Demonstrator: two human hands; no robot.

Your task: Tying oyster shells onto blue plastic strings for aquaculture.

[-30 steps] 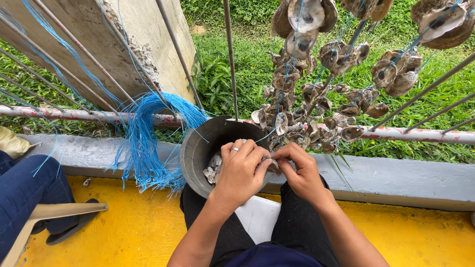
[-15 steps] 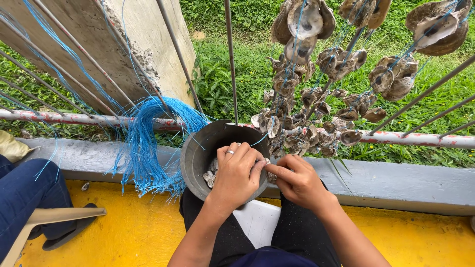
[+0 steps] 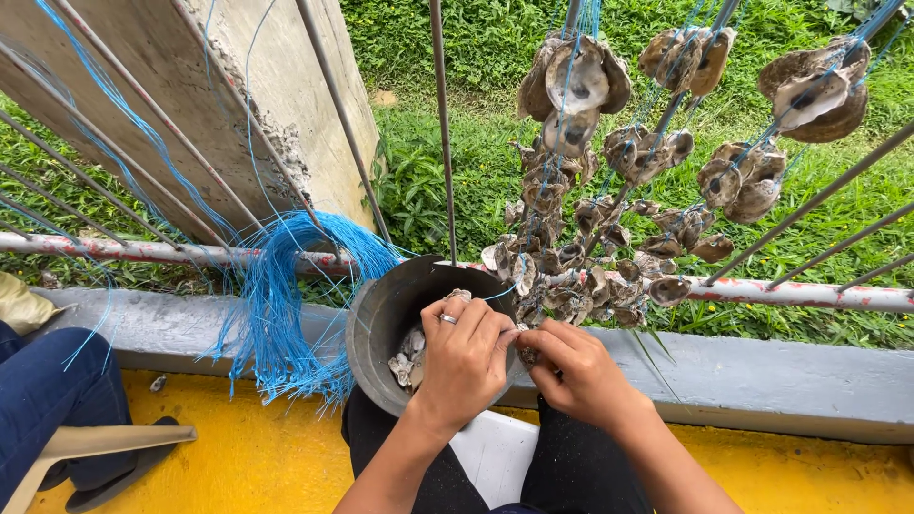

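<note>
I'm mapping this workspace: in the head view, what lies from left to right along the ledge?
Another person's blue-trousered leg → bundle of blue string → dark bucket → left hand → right hand.

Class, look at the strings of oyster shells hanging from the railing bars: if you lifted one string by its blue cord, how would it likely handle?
The strings of oyster shells would probably hang limp and sway, since only thin blue cord joins them. They look heavy for their size, because many thick shells are bunched together. The rough, ragged edges suggest they would snag or chip if knocked.
</note>
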